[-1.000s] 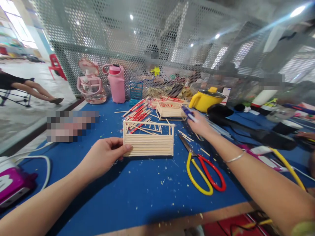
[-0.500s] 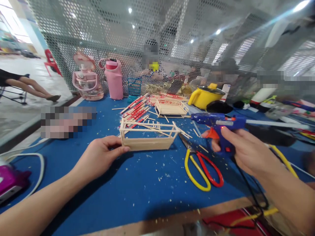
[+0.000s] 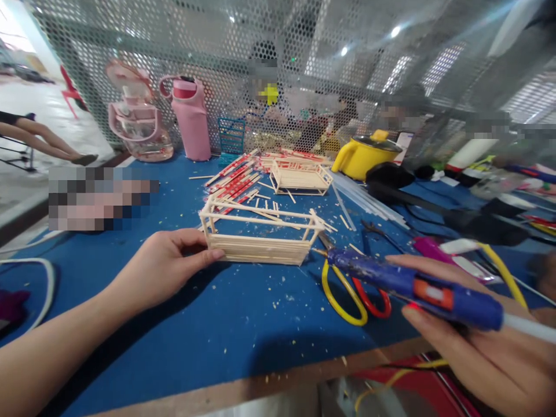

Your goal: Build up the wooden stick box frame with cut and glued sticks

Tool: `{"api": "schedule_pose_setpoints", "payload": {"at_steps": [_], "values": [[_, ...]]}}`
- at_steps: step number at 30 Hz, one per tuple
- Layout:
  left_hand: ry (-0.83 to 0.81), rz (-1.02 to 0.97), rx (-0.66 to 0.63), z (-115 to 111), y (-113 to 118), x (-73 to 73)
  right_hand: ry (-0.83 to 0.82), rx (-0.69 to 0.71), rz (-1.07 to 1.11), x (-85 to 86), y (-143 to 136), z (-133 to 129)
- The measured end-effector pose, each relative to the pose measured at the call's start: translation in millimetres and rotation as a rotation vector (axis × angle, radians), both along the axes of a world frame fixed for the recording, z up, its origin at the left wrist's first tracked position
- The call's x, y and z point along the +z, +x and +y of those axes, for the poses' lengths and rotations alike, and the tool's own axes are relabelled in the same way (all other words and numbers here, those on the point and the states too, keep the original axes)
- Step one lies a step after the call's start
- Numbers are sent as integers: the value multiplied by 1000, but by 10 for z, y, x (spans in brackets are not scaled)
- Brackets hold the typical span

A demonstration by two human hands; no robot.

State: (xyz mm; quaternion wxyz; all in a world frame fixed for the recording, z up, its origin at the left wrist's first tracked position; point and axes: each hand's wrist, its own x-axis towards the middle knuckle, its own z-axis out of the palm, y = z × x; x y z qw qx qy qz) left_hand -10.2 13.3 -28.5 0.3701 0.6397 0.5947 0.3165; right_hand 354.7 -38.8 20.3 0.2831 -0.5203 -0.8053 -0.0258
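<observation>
The pale stick frame (image 3: pixel 260 250) is over the blue table (image 3: pixel 243 313), its left end pinched between the left hand's (image 3: pixel 167 263) thumb and fingers. The right hand (image 3: pixel 486 356) grasps a glue gun (image 3: pixel 377 275) pointing at the frame's right end; contact is unclear. Scissors (image 3: pixel 353 319) lie right of the frame; behind it, red-patterned sticks (image 3: pixel 237 190) and another stick piece (image 3: pixel 299 182).

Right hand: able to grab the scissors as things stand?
Probably not: the right hand is taken up by the glue gun, whose barrel also crosses in front of the scissors in this view.
</observation>
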Motion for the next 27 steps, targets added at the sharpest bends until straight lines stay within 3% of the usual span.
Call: {"api": "schedule_pose_setpoints", "payload": {"at_steps": [3,9,27], "values": [[11,2,-4,6,-4,-8,56,92,-157,-17,-50,15],[21,3,-5,4,11,3,112,120,-234,23,-102,76],[50,15,-12,4,13,10,94,118,-221,0,-148,119]]}}
